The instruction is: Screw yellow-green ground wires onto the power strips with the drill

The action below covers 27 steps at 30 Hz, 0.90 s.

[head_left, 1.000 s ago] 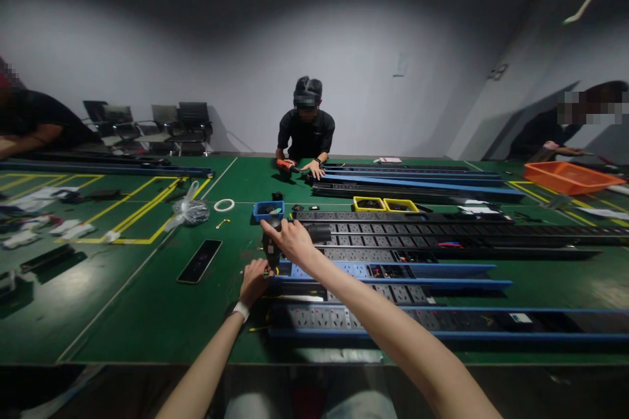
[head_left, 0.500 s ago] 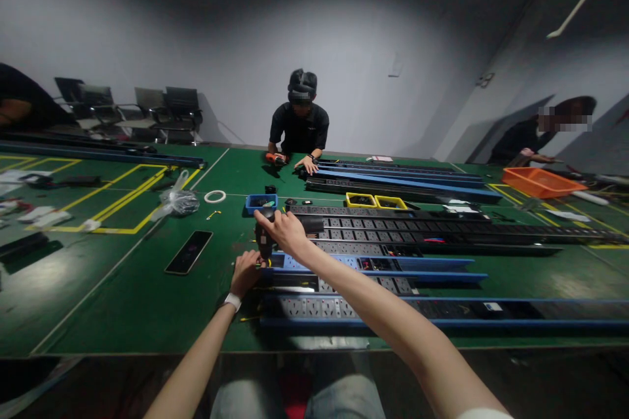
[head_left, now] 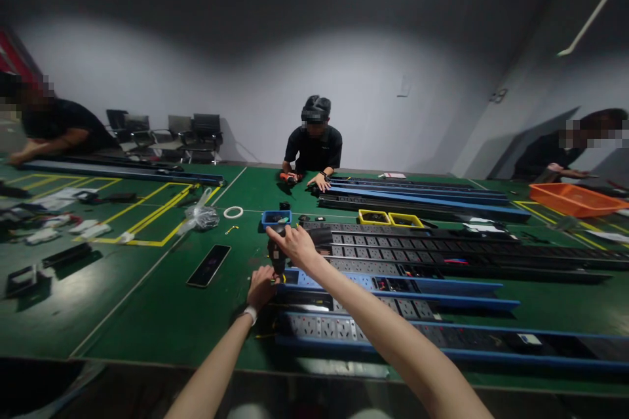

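Observation:
My right hand (head_left: pixel 299 246) is wrapped round a black power drill (head_left: pixel 276 254), held upright with its tip pointing down at the left end of a blue power strip (head_left: pixel 361 280). My left hand (head_left: pixel 262 287), with a white band on its wrist, is at that same end, fingers pinched close to the drill tip. A bit of yellow wire shows by these fingertips; what they grip is too small to make out. Nearer to me lies another blue-edged power strip (head_left: pixel 339 327) with a row of sockets. Black socket strips (head_left: pixel 373 251) lie just beyond the drill.
A phone (head_left: pixel 209 266), a plastic bag (head_left: pixel 201 217) and a white tape ring (head_left: pixel 233 212) lie to the left. Small blue (head_left: pixel 268 220) and yellow bins (head_left: pixel 373 217) stand behind the strips. Across the table a co-worker (head_left: pixel 314 144) holds an orange drill. An orange crate (head_left: pixel 574 201) is at right.
My view has tilted up and turned slightly left, so everything appears lower and further right. Both hands and the drill stay at the same end of the blue strip.

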Each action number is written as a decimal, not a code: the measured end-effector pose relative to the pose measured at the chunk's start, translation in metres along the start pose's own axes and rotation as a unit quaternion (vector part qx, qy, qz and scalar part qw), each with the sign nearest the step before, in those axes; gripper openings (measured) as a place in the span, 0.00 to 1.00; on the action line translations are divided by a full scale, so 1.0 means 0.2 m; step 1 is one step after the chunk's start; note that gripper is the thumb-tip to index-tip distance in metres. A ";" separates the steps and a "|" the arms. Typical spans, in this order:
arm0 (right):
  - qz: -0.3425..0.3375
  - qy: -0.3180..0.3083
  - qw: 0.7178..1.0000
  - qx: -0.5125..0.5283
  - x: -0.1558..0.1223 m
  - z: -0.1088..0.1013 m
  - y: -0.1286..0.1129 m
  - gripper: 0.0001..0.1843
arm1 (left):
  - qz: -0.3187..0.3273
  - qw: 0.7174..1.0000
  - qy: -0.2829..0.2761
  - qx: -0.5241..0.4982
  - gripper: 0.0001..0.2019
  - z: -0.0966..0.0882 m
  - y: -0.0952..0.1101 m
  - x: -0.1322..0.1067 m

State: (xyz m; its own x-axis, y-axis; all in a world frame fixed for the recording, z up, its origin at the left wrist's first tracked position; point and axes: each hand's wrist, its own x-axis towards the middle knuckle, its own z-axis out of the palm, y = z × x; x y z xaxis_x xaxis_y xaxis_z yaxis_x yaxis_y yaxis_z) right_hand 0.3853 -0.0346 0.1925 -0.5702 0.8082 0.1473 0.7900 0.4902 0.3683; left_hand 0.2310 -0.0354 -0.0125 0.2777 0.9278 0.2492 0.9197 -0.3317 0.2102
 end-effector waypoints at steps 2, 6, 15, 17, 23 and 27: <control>0.000 -0.002 1.000 0.014 0.00 -0.02 -0.02 0.35 | -0.006 1.000 -0.011 0.008 0.09 -0.01 0.00 -0.01; 0.015 -0.013 0.999 0.038 0.00 -0.06 -0.04 0.35 | -0.014 0.999 -0.028 0.023 0.11 -0.02 0.01 -0.02; 0.042 -0.007 0.998 0.044 -0.06 -0.06 -0.04 0.38 | -0.021 0.999 -0.019 0.031 0.12 0.00 0.02 -0.03; 0.043 -0.010 0.998 0.046 -0.07 -0.07 -0.05 0.39 | -0.020 0.999 -0.018 0.031 0.12 0.02 0.02 -0.03; 0.041 -0.027 0.997 0.051 -0.08 -0.12 -0.08 0.51 | -0.020 0.999 -0.029 0.025 0.12 0.04 0.01 -0.02; 0.050 -0.023 0.997 0.058 -0.09 -0.14 -0.10 0.51 | -0.023 0.999 -0.037 0.022 0.13 0.03 0.01 -0.02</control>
State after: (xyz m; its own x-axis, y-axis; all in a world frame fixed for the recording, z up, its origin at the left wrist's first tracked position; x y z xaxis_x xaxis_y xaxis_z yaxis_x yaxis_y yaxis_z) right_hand 0.3729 -0.0681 0.2069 -0.4779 0.8680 0.1349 0.8650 0.4384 0.2441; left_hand 0.2334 -0.0393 -0.0189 0.2534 0.9526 0.1687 0.9426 -0.2823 0.1783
